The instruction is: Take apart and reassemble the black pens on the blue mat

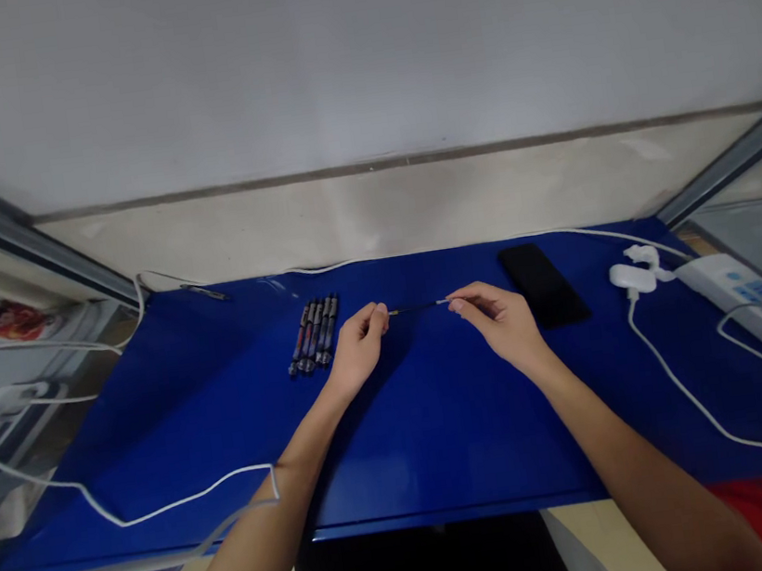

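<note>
A thin dark pen refill [418,307] stretches level between my hands above the blue table [434,428]. My left hand [360,340] pinches its left end, where a brass-coloured bit shows beside the thumb. The pale right end is between the thumb and fingers of my right hand [493,313]. Just left of my left hand, several dark pens [315,333] lie side by side in a row. A black phone [542,285] lies flat to the right of my right hand.
Another pen [205,292] lies at the back left. On the right are a white charger [633,278] with its cable and a white power strip [739,285]. A white cable [172,511] crosses the left front near my forearm. A wall [371,212] borders the back.
</note>
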The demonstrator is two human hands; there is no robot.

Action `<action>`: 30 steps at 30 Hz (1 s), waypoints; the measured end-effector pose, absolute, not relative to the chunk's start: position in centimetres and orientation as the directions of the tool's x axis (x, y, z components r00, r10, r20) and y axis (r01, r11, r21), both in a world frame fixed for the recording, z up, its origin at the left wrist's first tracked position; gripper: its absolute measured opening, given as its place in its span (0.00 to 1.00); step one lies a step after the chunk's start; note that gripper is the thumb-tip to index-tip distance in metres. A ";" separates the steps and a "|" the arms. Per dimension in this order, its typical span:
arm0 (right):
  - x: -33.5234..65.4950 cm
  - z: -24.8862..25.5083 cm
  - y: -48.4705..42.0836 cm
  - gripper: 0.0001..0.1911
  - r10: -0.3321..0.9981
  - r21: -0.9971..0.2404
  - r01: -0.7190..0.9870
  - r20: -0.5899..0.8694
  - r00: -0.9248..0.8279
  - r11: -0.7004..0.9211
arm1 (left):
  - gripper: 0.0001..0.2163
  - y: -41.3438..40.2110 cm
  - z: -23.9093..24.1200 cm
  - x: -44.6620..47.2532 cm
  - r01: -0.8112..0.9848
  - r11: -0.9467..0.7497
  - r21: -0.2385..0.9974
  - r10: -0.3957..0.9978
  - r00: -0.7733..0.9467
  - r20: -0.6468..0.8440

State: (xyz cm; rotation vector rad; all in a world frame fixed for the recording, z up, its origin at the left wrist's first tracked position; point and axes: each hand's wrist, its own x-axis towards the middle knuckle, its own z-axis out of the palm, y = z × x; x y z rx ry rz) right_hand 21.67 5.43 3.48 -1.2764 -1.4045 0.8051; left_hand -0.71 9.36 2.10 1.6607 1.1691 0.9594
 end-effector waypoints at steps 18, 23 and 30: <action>22.3 3.1 6.0 0.11 0.986 -0.990 0.119 0.091 0.137 0.074 | 0.19 9.4 2.4 -0.8 0.153 -0.093 0.984 0.954 0.295 0.044; 22.3 3.0 6.0 0.11 0.988 -0.990 0.126 0.082 0.129 0.065 | 0.19 9.3 2.2 -0.7 0.153 -0.093 0.984 0.947 0.317 0.040; 22.3 2.9 5.9 0.10 0.993 -0.989 0.128 0.086 0.083 0.075 | 0.19 9.2 2.0 -0.6 0.183 -0.127 0.975 0.942 0.330 0.061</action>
